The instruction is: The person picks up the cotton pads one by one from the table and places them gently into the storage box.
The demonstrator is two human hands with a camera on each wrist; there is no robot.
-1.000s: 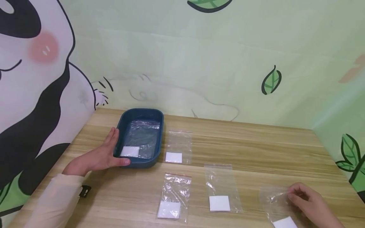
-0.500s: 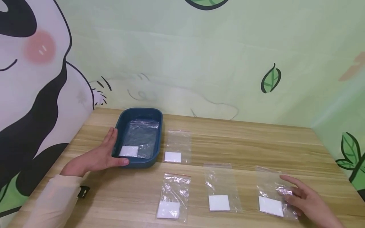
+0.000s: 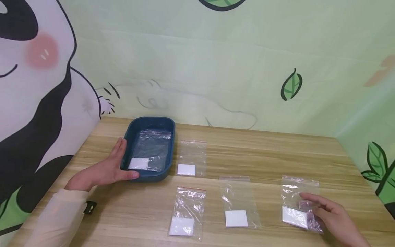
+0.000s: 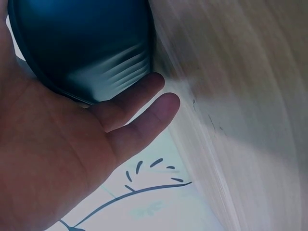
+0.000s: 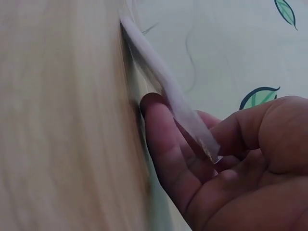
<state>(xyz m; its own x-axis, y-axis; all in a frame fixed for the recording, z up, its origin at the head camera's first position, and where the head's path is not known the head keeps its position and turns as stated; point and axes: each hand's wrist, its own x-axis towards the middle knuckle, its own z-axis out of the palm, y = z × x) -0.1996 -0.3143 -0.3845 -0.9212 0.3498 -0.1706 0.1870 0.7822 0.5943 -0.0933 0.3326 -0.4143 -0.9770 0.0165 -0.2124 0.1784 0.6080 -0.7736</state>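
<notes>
My left hand rests against the left side of a dark blue tray, fingers straight along the wall and thumb at the near rim. In the left wrist view, two fingers lie straight beside the tray. Inside the tray lies a clear zip bag with a white piece in its corner. On the right, my right hand pinches the lower right edge of another zip bag, which holds a white rectangle. The right wrist view shows this bag tilted between thumb and fingers.
Three more clear zip bags with white pieces lie flat on the wooden table: one bag right of the tray, another bag nearer, and a third bag in the middle. A cartoon-printed wall stands behind.
The right hand has moved the pinched bag up and slightly inward, straightening it beside the middle bag. My left hand has stayed against the tray; the view has shifted slightly.
</notes>
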